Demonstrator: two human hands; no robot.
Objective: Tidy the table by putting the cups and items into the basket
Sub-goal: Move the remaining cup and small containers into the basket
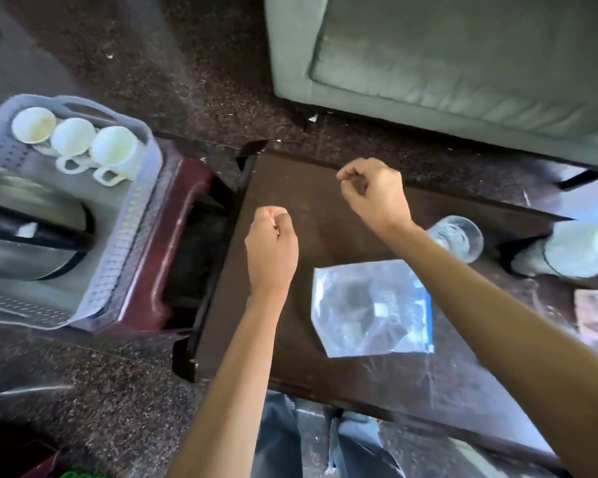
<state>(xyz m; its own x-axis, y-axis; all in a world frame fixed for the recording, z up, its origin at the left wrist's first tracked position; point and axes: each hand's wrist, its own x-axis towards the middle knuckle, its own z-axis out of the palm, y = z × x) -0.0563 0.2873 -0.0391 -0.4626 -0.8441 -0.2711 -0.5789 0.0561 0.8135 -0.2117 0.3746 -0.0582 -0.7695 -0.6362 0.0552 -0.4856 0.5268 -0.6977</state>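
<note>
White teacups already sit in the grey basket; both hands, left hand and right hand, hover loosely curled, empty. Next grab likely: clear glass or plastic bag on the table.

Speckled dark floor, grey sofa

Nothing is reading clearly anywhere: faint printing is showing on the clear plastic bag, too blurred to make out.
</note>
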